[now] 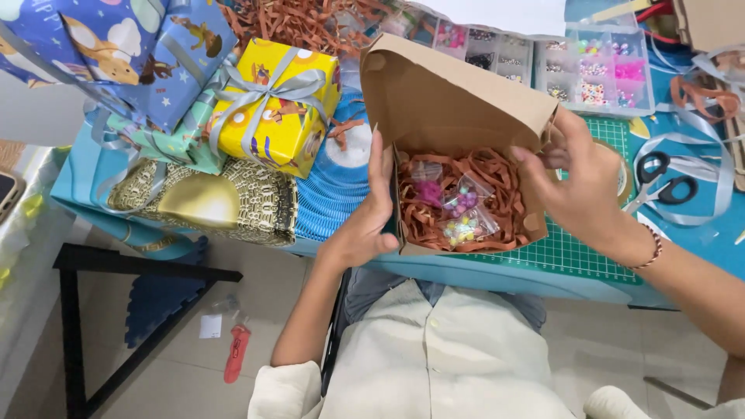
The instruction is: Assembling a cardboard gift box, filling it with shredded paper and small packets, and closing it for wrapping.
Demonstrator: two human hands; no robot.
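At the near edge of the table (497,273), on a green cutting mat (574,252): 1 brown cardboard box (434,109), lid raised and tilted back. Contents: brown shredded paper filling (504,194) and 3 small clear bags of beads (458,209), pink, purple and pale mixed, lying together near the middle.

Left hand (372,221): clasped on the box's left wall, thumb over the near-left corner, fingers up along the side.

Right hand (582,186): fingers curled over the box's right wall, near the lid's right corner; whether it pinches the flap cannot be told. A beaded bracelet (654,247) sits on this wrist.

Left part of the table: 1 yellow wrapped gift (272,109) with silver ribbon, 1 blue patterned gift (132,46) behind it, 1 gold-patterned bag (209,202) at the near-left edge.

Far edge: loose brown paper shreds (310,23) and 2 clear compartment trays of beads (543,66).

Right edge: 1 pair of black-handled scissors (660,182) among silver ribbon (722,186), just beside the mat.

On the floor, left of the person: 1 red tool (237,353).
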